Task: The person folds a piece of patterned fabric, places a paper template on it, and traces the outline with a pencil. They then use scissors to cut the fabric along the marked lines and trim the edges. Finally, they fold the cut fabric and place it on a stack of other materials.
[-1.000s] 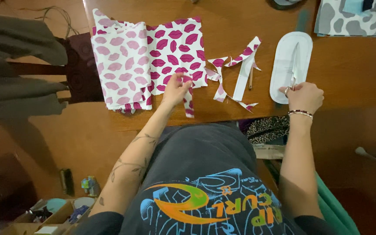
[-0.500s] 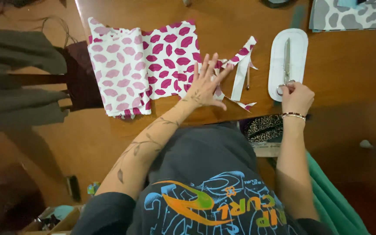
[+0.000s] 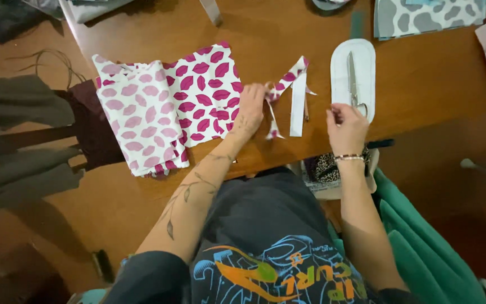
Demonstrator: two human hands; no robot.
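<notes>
— Where's the left hand (image 3: pixel 251 108)?
— On the tabletop (image 3: pixel 423 84), grip pinching a lip-print fabric strip (image 3: pixel 286 84) at its two o'clock.
— The right hand (image 3: pixel 345 127)?
— Fingers curled narrow, holding nothing, scissors (image 3: pixel 354 84) at twelve o'clock.

Counts: 2 hands, left hand (image 3: pixel 251 108) and right hand (image 3: pixel 345 125). 1 pair of scissors (image 3: pixel 353 83), on 1 white oval pad (image 3: pixel 367 56). 1 lip-print fabric piece (image 3: pixel 164 107), folded. 2 cut strips: 1 lip-print strip (image 3: pixel 288 79), 1 plain white strip (image 3: pixel 298 110). 1 grey cow-print fabric (image 3: pixel 423 16). 1 wooden tabletop (image 3: pixel 423 79).
</notes>
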